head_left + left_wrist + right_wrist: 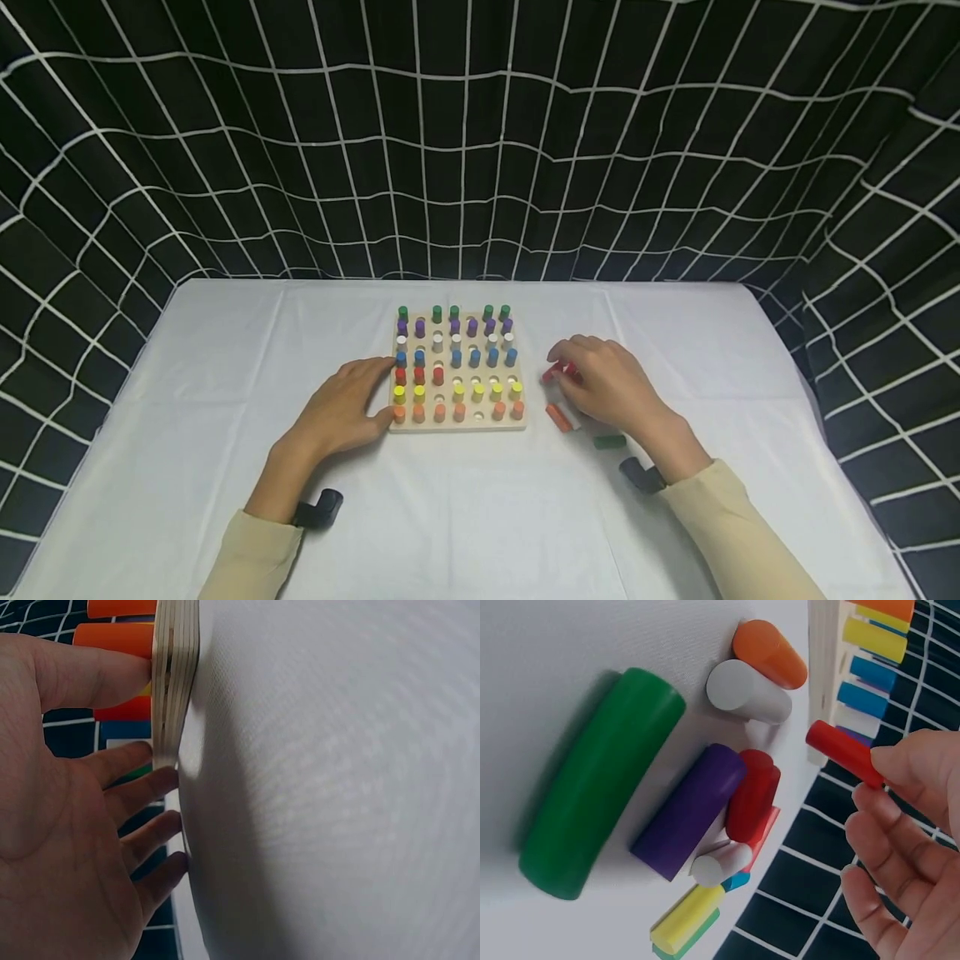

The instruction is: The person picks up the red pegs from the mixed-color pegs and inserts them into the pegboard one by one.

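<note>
The red peg [844, 752] was just right of the board [457, 428], seemingly off the cloth. The right hand [603, 379] pinched it near one end between thumb and fingertip, its other fingers loosely bent. The left hand [341, 408] was at the board's left edge with fingers spread, thumb and forefinger touching that edge without curling round it.

The likeliest trouble was a slip: the pinch took in only one end of the red peg, so a knock on the free end could have twisted it or dropped it. The right hand was also close over the loose pieces right of the board, and a low sweep could have rolled the green peg [602, 784], the purple peg [688, 812] or the orange peg [770, 654] away. A slanted push into a hole might have caught on its rim. A sideways shove might have shifted the board, since the left hand seemed to steady it from one side only.

The red peg's long axis was tilted, neither upright nor flat. Its free end pointed down and toward the board, its pinched end up and away, while the pegs in the board stood upright.
</note>
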`<state>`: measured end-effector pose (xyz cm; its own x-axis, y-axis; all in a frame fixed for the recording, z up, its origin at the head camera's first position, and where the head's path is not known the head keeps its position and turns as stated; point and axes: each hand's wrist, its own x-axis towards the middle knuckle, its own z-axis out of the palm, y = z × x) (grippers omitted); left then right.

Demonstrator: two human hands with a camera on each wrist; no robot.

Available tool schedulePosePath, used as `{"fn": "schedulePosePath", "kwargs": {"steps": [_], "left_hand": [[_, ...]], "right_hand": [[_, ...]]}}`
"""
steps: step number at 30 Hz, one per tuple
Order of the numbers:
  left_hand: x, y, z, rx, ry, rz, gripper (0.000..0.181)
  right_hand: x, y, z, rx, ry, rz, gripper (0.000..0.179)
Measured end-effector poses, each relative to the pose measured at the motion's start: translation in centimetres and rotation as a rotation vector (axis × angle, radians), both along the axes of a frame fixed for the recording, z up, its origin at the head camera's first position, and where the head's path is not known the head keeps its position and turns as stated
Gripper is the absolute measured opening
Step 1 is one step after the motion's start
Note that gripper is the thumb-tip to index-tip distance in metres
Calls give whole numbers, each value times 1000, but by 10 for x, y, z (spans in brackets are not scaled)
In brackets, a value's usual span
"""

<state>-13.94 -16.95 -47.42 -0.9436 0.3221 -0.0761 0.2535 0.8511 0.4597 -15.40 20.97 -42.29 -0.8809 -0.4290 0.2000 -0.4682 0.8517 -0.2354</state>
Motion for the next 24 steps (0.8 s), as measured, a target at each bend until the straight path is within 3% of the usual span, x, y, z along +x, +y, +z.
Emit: {"fn": "schedulePosePath", "kwargs": {"steps": [12,24], "left_hand": [[1,0,5,-1,-2,9,78],[1,1,4,-2,-8,4,78]], "right_hand": [[-2,-16,9,-15,51,65,15],[-6,-32,11,-1,47,108,12]]}}
